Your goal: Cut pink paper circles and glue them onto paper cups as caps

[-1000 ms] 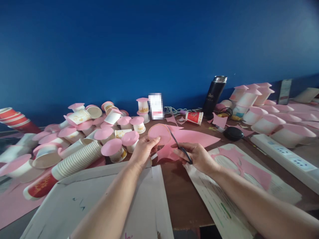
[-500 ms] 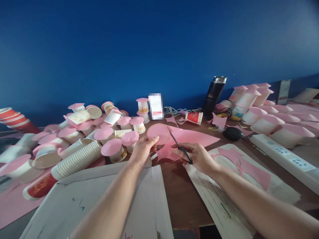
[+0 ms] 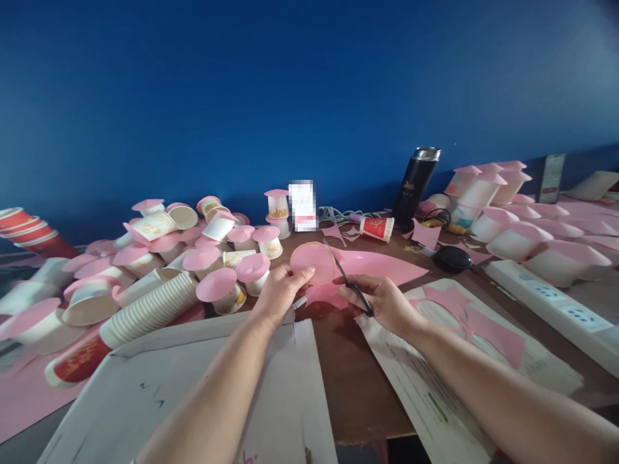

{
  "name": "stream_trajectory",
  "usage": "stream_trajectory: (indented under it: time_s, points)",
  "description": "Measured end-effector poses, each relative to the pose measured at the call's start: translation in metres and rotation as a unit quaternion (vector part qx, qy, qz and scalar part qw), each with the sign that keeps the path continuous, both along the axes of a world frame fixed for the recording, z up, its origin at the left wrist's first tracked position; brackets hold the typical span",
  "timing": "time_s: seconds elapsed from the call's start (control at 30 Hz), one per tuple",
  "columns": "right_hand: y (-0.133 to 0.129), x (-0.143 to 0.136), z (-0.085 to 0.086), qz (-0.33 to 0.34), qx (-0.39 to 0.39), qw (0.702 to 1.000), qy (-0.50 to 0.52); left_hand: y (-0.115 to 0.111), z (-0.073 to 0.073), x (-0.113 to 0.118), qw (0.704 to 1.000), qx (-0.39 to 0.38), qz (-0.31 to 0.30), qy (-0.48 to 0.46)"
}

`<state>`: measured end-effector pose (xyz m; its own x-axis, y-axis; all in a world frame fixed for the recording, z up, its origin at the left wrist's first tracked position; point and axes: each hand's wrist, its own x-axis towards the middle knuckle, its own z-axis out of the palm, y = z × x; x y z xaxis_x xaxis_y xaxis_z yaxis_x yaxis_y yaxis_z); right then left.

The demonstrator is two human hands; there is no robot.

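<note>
One pink disc (image 3: pixel 312 260) projects beyond the left grip (image 3: pixel 279 291).

I see a blue wall (image 3: pixel 309 96) rising behind the far edge of a brown table (image 3: pixel 358 380). Along that edge I find a pixelated white rectangle (image 3: pixel 302 206), white cables (image 3: pixel 333 215) and a black flask (image 3: pixel 413 190) with a silver top. In from the edge, rightward: a rounded black object (image 3: pixel 453 259) and a white power strip (image 3: pixel 551 307).

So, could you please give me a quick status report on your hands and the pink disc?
Left hand pinching pink disc. Right hand holding black-handled scissors, blades by disc's right edge. Pink paper lying beyond; nothing seen between disc and scissors.
</note>
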<state>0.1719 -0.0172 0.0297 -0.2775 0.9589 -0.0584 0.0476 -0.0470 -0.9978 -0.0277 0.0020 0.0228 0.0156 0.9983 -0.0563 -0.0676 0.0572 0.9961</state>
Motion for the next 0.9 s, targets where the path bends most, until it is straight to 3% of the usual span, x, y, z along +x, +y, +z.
stream_trajectory:
  time_s: [0.73, 0.9]
  points:
    - [-0.0019, 0.0004, 0.0015, -0.012, 0.004, 1.000, -0.006, -0.0012, 0.0054, 0.0026, 0.999, 0.000, 0.013, -0.050]
    - [-0.0037, -0.0006, 0.0046, -0.008, 0.004, 1.000, -0.019, -0.0020, 0.0065, 0.0060, 0.995, -0.018, 0.041, -0.087]
